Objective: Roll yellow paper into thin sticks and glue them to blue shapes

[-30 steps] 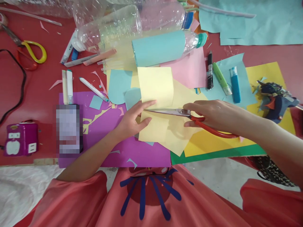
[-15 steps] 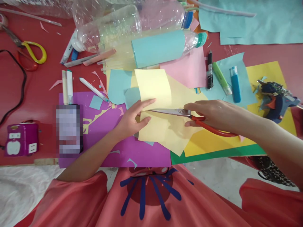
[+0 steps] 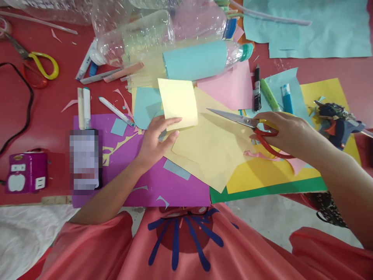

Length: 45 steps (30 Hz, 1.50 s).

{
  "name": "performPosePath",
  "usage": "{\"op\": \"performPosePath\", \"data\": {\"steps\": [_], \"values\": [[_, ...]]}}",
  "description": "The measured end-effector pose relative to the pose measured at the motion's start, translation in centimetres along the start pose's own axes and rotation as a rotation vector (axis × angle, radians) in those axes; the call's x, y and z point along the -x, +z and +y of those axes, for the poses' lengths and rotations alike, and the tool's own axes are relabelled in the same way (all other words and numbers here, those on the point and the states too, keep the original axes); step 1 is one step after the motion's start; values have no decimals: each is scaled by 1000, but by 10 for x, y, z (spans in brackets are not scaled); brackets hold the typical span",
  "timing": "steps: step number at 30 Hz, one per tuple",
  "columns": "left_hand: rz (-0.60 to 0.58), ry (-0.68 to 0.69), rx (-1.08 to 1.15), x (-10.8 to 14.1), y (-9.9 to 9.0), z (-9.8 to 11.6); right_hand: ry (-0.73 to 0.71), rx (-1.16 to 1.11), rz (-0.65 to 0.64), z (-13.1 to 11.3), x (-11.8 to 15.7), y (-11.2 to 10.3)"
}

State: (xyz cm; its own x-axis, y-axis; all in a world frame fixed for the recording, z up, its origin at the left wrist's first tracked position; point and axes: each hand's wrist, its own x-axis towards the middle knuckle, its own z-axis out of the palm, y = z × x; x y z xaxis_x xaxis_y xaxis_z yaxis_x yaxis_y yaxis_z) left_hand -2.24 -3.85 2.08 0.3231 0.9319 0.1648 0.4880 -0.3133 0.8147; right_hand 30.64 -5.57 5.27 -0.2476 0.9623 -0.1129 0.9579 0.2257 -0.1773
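Note:
A pale yellow paper piece [image 3: 178, 102], roughly square, is held by its lower left edge between the thumb and fingers of my left hand [image 3: 159, 142]. Under it lies a larger cream sheet [image 3: 212, 147] with an uneven outline. My right hand [image 3: 284, 134] grips scissors [image 3: 233, 118] by their yellow and red handles. The blades look closed and point left, above the cream sheet and apart from the pale yellow piece. Purple paper [image 3: 175, 194] lies below my left hand.
Clear plastic bottles [image 3: 148, 31] and a blue-wrapped bottle [image 3: 195, 60] lie at the back. Yellow-handled scissors [image 3: 48, 64], a phone [image 3: 86, 159] and a purple box [image 3: 27, 171] are left. Pens, a blue glue stick [image 3: 287, 99] and a dark blue tool [image 3: 339, 126] lie right.
The pale yellow paper is now much shorter, its lower part no longer attached. The scissors have moved right, away from it, and my left hand has shifted slightly left.

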Motion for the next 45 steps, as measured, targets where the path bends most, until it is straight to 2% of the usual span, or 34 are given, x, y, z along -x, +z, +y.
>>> {"op": "performPosePath", "data": {"steps": [3,7,9,11,13,15,18,22,23,25,29,32,35,39,41,45], "values": [[-2,-16,81,1,2,1,6,19,-20,10,3,3],[-48,-53,107,1,3,2,-69,103,1,21,9,1],[-81,-67,135,2,3,2,-77,177,-15,21,10,-4],[-114,-60,170,3,3,2,-53,234,36,16,9,-9],[-165,-37,191,4,2,2,-65,211,156,5,5,-12],[-240,-3,191,6,0,2,-176,81,228,-12,1,-11],[-371,18,190,9,-3,6,-363,-164,172,-43,-4,-5],[-573,-97,270,9,-2,11,-418,-365,65,-80,-12,5],[-567,-120,276,9,-1,11,-431,-420,51,-86,-15,8],[-480,-134,259,8,1,9,-420,-520,20,-97,-22,13],[-230,-117,241,5,5,1,-196,-668,-72,-110,-37,20],[-79,-137,227,1,6,-2,-123,-775,-109,-117,-44,25],[-43,-210,240,-2,5,-2,-60,-917,-152,-121,-44,34],[-25,-299,302,-3,4,-1,99,-1283,-197,-122,-40,43],[-11,-308,294,-3,4,-1,129,-1409,-217,-120,-39,44],[-27,-257,238,-1,4,0,99,-1422,-163,-116,-39,45]]}}
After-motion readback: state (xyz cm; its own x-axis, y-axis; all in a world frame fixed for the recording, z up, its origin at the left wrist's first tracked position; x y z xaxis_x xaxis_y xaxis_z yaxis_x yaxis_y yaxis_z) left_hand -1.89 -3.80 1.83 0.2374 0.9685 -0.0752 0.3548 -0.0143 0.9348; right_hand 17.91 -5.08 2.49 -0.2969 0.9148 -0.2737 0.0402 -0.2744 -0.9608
